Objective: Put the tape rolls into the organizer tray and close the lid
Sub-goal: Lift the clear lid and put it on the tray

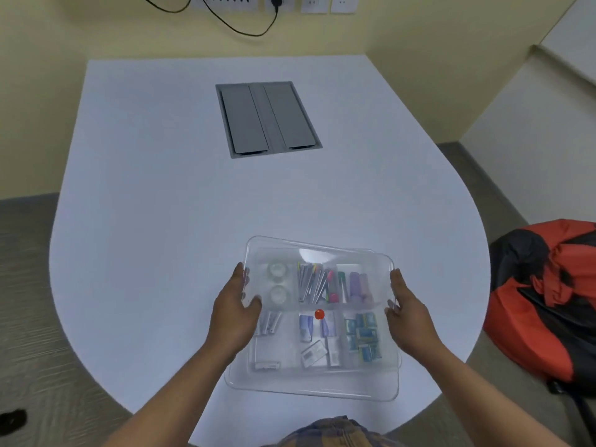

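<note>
A clear plastic organizer tray (309, 387) sits on the white table near its front edge. Its clear lid (319, 248) lies over the tray, slightly askew. My left hand (233, 312) grips the lid's left edge and my right hand (408, 317) grips its right edge. Two clear tape rolls (277, 282) lie in the tray's back left compartment, seen through the lid. Other compartments hold pens, markers, small boxes and a red dot-like item (319, 314).
A grey cable hatch (267, 119) is set into the table's middle. A red and black bag (548, 298) rests to the right of the table. A black cable hangs from wall sockets (274, 1) at the back.
</note>
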Available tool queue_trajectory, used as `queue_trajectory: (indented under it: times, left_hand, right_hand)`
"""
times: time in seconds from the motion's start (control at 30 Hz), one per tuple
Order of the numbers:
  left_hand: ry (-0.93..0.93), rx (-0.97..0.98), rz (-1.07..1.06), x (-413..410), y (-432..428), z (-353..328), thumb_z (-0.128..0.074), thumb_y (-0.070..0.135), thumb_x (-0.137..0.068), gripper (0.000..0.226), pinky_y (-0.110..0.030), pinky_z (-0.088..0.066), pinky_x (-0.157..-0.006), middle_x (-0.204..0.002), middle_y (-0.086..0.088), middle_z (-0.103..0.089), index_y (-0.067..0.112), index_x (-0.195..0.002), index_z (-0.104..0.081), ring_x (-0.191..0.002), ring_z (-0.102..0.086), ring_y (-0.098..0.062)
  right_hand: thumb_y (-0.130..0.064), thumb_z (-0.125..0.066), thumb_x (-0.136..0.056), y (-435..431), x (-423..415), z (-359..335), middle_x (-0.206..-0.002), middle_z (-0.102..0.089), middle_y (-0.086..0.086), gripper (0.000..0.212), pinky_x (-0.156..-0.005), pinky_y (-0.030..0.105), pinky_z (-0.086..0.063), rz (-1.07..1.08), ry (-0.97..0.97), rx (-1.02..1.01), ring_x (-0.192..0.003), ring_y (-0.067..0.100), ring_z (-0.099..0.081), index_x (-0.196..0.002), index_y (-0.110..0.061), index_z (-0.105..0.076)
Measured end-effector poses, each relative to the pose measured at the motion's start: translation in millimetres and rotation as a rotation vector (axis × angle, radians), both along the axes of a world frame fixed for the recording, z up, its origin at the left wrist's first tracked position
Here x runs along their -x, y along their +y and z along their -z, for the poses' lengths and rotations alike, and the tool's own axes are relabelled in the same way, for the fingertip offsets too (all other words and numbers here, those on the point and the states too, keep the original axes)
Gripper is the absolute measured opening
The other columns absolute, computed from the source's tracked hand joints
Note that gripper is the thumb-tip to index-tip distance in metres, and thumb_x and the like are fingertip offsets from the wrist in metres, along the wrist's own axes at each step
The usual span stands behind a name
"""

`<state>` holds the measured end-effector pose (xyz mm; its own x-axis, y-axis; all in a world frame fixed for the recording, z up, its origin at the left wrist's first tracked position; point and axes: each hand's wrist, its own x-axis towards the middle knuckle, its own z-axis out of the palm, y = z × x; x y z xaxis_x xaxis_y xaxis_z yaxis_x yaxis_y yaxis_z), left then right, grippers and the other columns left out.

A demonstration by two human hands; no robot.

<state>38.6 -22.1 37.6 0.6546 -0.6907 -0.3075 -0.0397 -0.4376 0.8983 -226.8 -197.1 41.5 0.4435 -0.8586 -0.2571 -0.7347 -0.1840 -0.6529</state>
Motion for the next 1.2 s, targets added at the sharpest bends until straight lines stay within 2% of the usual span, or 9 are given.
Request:
queue_trajectory:
  times: [0.1,0.2,0.27,0.37,0.57,0.8,0.97,1.07,1.2]
  left_hand:
    - [-0.201,-0.102,0.143,3,-4,9,-0.050,0.012,-0.096,0.069,-0.021,-0.019,-0.109,-0.157,0.007,-0.022,0.021,-0.152,-0.011,-0.142,-0.025,-0.012]
    - [-0.278,-0.169,0.230,8,-10,20,-0.040,0.011,-0.100,0.062,-0.026,-0.001,-0.114,-0.160,0.000,-0.008,0.017,-0.151,-0.005,-0.143,-0.001,-0.010]
    - [-0.295,-0.206,0.273,8,-15,27,-0.038,0.012,-0.100,0.062,-0.030,0.005,-0.115,-0.160,-0.003,-0.003,0.014,-0.151,-0.003,-0.142,0.007,-0.010]
    - [-0.315,-0.243,0.323,7,-22,38,-0.040,0.015,-0.100,0.064,-0.035,0.003,-0.118,-0.162,-0.007,-0.002,0.009,-0.151,-0.001,-0.148,0.006,-0.018]
    - [-0.382,-0.295,0.342,1,-27,48,-0.041,0.021,-0.100,0.068,-0.037,0.000,-0.118,-0.162,-0.006,0.001,0.010,-0.150,0.003,-0.148,0.004,-0.019]
    - [-0.472,-0.362,0.345,-6,-26,52,-0.043,0.023,-0.099,0.069,-0.040,-0.006,-0.119,-0.162,-0.008,0.001,0.009,-0.150,0.000,-0.148,0.001,-0.022]
    - [-0.663,-0.368,0.319,7,-37,51,-0.049,0.034,-0.094,0.075,-0.037,-0.005,-0.119,-0.160,-0.010,0.000,0.006,-0.150,-0.009,-0.149,-0.002,-0.025]
    - [-0.734,-0.360,0.399,20,-36,57,-0.040,0.049,-0.095,0.077,-0.033,0.001,-0.117,-0.156,-0.001,0.011,0.010,-0.151,-0.004,-0.148,0.006,-0.020]
    - [-0.752,-0.447,0.417,27,-28,67,-0.009,0.066,-0.088,0.084,-0.034,0.004,-0.118,-0.157,-0.002,0.017,0.012,-0.151,0.005,-0.145,0.018,-0.018]
  right_hand:
    - [0.000,-0.044,-0.094,-11,7,10,-0.156,-0.028,0.001,0.071,-0.104,0.021,-0.027,-0.010,0.080,0.021,-0.139,0.025,-0.035,-0.151,-0.028,-0.013]
    - [-0.005,-0.046,-0.095,-28,8,16,-0.154,-0.034,0.006,0.068,-0.097,0.020,-0.030,-0.031,0.111,0.022,-0.131,0.029,-0.045,-0.151,-0.026,-0.015]
    - [-0.008,-0.048,-0.095,-40,8,18,-0.156,-0.029,0.004,0.066,-0.096,0.015,-0.028,-0.061,0.109,0.021,-0.132,0.027,-0.045,-0.152,-0.022,-0.016]
    - [-0.008,-0.051,-0.095,-53,4,21,-0.159,-0.018,0.002,0.067,-0.100,0.014,-0.029,-0.121,0.100,0.015,-0.136,0.026,-0.041,-0.151,-0.017,-0.017]
    - [-0.014,-0.055,-0.095,-65,-5,30,-0.160,-0.009,0.006,0.072,-0.115,0.038,-0.029,-0.207,0.127,-0.027,-0.141,0.028,-0.033,-0.152,-0.013,-0.011]
    - [-0.020,-0.056,-0.095,-64,-11,38,-0.161,-0.005,0.002,0.073,-0.111,0.034,-0.031,-0.249,0.167,0.029,-0.140,0.026,-0.033,-0.152,-0.016,-0.011]
    - [-0.042,-0.052,-0.094,-55,-10,42,-0.159,0.006,-0.002,0.076,-0.113,0.027,-0.013,-0.424,0.257,0.254,-0.147,0.016,0.005,-0.152,-0.016,-0.010]
    - [-0.058,-0.043,-0.092,-48,-10,46,-0.157,0.010,-0.002,0.083,-0.113,0.025,-0.002,-0.509,0.325,0.289,-0.143,0.015,0.016,-0.152,-0.015,-0.006]
    - [-0.072,-0.024,-0.088,-46,-15,51,-0.156,0.014,-0.002,0.090,-0.114,0.026,0.007,-0.538,0.403,0.308,-0.141,0.014,0.022,-0.151,-0.014,0.002]
